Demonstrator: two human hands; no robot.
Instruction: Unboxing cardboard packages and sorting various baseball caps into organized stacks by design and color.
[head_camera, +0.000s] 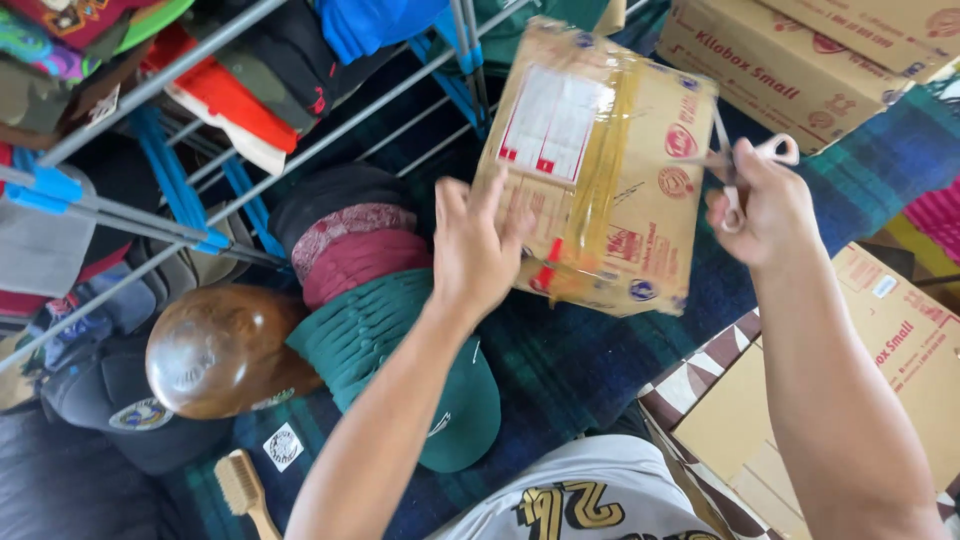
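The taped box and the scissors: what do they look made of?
The box looks like brown corrugated cardboard, matte, wrapped in glossy clear tape that glints; the left hand steadies it. The scissors in the right hand show grey, probably metal blades and pale, likely plastic handle loops.

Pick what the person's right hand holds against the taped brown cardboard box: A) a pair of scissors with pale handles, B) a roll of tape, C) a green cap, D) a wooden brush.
A: the right hand grips a pair of scissors with pale handles at the edge of the taped brown cardboard box, which the left hand steadies.
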